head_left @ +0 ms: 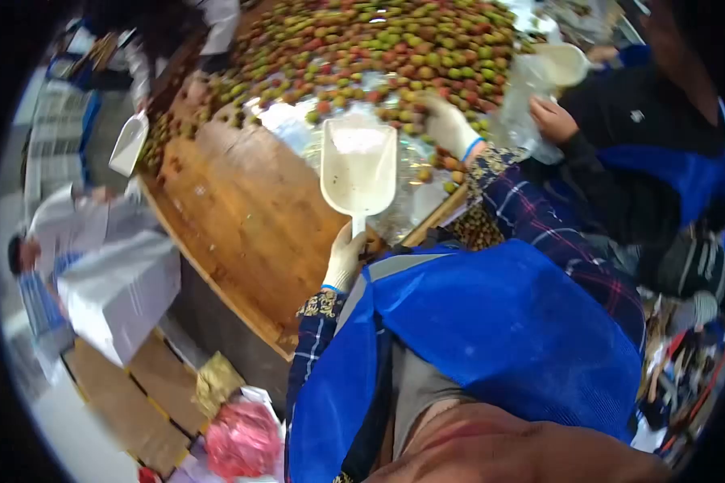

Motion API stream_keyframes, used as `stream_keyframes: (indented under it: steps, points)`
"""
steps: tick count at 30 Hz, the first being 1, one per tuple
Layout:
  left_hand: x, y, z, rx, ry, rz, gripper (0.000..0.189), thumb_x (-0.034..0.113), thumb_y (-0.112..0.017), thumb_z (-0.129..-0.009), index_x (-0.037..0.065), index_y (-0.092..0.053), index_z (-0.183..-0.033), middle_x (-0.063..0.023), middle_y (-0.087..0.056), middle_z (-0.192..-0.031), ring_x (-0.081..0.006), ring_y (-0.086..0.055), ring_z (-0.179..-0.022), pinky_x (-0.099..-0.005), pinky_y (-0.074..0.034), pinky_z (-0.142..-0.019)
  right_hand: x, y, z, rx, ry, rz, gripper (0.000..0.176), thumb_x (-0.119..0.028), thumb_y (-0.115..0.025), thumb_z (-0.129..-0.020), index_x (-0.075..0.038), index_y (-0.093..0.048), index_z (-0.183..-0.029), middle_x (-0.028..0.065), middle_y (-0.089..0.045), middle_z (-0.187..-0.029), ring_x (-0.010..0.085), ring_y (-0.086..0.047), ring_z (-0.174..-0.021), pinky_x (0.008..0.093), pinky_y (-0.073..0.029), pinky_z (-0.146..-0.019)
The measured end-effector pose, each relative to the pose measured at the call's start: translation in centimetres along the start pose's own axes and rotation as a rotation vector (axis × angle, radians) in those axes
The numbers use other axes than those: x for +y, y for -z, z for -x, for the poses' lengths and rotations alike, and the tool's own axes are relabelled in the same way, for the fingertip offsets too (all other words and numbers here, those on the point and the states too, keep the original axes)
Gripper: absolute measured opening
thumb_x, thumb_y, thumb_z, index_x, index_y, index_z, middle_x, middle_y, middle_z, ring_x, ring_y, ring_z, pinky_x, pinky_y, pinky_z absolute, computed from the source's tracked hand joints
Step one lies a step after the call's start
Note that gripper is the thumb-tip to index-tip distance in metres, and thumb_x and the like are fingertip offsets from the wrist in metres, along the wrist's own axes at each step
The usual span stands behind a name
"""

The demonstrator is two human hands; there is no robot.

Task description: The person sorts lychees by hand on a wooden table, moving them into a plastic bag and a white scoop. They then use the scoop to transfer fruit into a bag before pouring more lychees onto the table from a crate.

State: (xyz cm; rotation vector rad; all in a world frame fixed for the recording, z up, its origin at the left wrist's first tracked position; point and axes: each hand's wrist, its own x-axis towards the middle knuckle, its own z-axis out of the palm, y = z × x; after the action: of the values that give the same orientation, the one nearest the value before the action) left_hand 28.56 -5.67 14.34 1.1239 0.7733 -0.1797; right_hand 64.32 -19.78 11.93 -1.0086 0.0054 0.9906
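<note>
My left hand [345, 258], in a white knit glove with a blue cuff edge, is closed around the handle of a white plastic scoop [358, 181]. The scoop's pan faces up and holds only a few dark specks. Out at the near edge of a heap of green and red lychees [403, 48], my right hand [449, 129], gloved alike, reaches among the fruit. Its fingers are smeared by motion. Several loose lychees lie just below it, on clear plastic film [415, 189].
The wooden table [250, 217] has a raised edge. At right, a person's hand [553, 121] holds a clear plastic bag [525, 88] near a pale scoop [562, 64]. Another person at upper left holds a white scoop [128, 145]. A pink bag [243, 439] lies below left.
</note>
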Motion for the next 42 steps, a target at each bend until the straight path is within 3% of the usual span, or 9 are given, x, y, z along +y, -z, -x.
stream_keyframes:
  steps: [2,4,5,8,15,19,23,27,42]
  points:
    - [-0.8,0.4,-0.8,-0.053,0.01,-0.128,0.023,0.022,-0.067,-0.102,0.001,-0.062,-0.111,-0.0091,-0.069,-0.09,-0.0211,-0.067,-0.076,-0.0356,-0.052,-0.065,0.8,-0.8,1.0,-0.037,-0.051,-0.202,0.036,-0.026,-0.05,-0.115,-0.005,-0.058,-0.142,0.0187,-0.07,-0.138,0.0342,-0.073,-0.115,0.0518,-0.059,-0.1]
    - [-1.1,0.7,0.0,0.224,-0.307,-0.959,0.045,0.032,-0.073,-0.098,-0.002,-0.064,-0.127,-0.0211,-0.074,-0.11,-0.0389,-0.073,-0.098,-0.0457,-0.058,-0.084,1.6,-2.8,2.6,-0.167,-0.12,-0.365,0.047,-0.043,-0.05,-0.117,-0.005,-0.057,-0.143,0.023,-0.069,-0.137,0.0367,-0.073,-0.113,0.0532,-0.058,-0.103]
    - [-1.3,0.5,-1.0,0.305,-0.317,-0.929,0.066,0.038,-0.076,-0.095,-0.002,-0.06,-0.145,-0.0288,-0.068,-0.133,-0.0494,-0.067,-0.12,-0.0503,-0.054,-0.103,2.0,-3.2,3.2,-0.174,-0.126,-0.368,0.047,-0.043,-0.05,-0.117,-0.005,-0.057,-0.143,0.023,-0.069,-0.137,0.0367,-0.073,-0.113,0.0532,-0.058,-0.103]
    - [4.0,-1.6,-1.3,0.302,-0.388,-0.755,0.073,0.036,-0.078,-0.095,-0.002,-0.056,-0.153,-0.0282,-0.065,-0.141,-0.0454,-0.066,-0.127,-0.0479,-0.053,-0.108,3.8,-4.4,4.9,-0.425,-0.292,-0.566,0.055,-0.048,-0.044,-0.118,-0.003,-0.053,-0.149,0.0231,-0.066,-0.146,0.0365,-0.069,-0.124,0.0543,-0.057,-0.107]
    - [8.9,-4.2,-1.5,0.407,-0.747,-0.741,0.059,0.029,-0.082,-0.094,0.001,-0.066,-0.143,-0.0239,-0.066,-0.142,-0.038,-0.071,-0.123,-0.0425,-0.056,-0.107,8.9,-10.8,10.4,-0.194,-0.373,-0.4,0.047,-0.05,-0.046,-0.117,-0.009,-0.06,-0.136,0.0122,-0.068,-0.135,0.0301,-0.068,-0.121,0.0555,-0.057,-0.106]
    - [8.0,-3.9,-1.2,0.282,-0.566,-0.526,0.043,0.024,-0.078,-0.097,0.002,-0.071,-0.134,-0.0195,-0.072,-0.133,-0.0324,-0.075,-0.107,-0.04,-0.059,-0.097,8.8,-11.7,11.1,-0.061,-0.471,-0.087,0.04,-0.045,-0.049,-0.117,-0.01,-0.067,-0.124,0.0061,-0.073,-0.111,0.023,-0.071,-0.101,0.0431,-0.06,-0.089]
    - [7.5,-2.5,-1.0,0.091,-0.463,-0.682,0.035,0.022,-0.071,-0.102,-0.001,-0.07,-0.129,-0.0158,-0.077,-0.115,-0.0253,-0.074,-0.107,-0.037,-0.057,-0.095,8.4,-8.3,11.3,-0.034,0.361,0.971,0.041,-0.032,-0.061,-0.109,-0.002,-0.072,-0.134,0.0114,-0.078,-0.115,0.0205,-0.074,-0.109,0.0353,-0.058,-0.094]
    - [6.3,-3.1,-1.1,-0.321,-0.104,-0.408,0.031,0.014,-0.065,-0.108,-0.007,-0.067,-0.13,-0.0083,-0.074,-0.113,-0.0149,-0.069,-0.106,-0.0321,-0.056,-0.095,6.8,-6.5,14.9,-0.398,0.316,0.924,0.021,-0.012,-0.066,-0.102,-0.003,-0.077,-0.117,0.0134,-0.076,-0.111,0.0251,-0.075,-0.106,0.0387,-0.058,-0.096]
    - [4.1,-7.7,0.3,-0.641,0.334,-0.564,0.03,0.026,-0.067,-0.109,0.0,-0.071,-0.124,0.0037,-0.067,-0.093,-0.0078,-0.059,-0.082,-0.0252,-0.048,-0.075,12.8,-4.0,27.3,0.204,0.512,1.441,0.018,-0.031,-0.067,-0.099,-0.014,-0.073,-0.099,0.0109,-0.072,-0.092,0.036,-0.075,-0.081,0.0489,-0.059,-0.068]
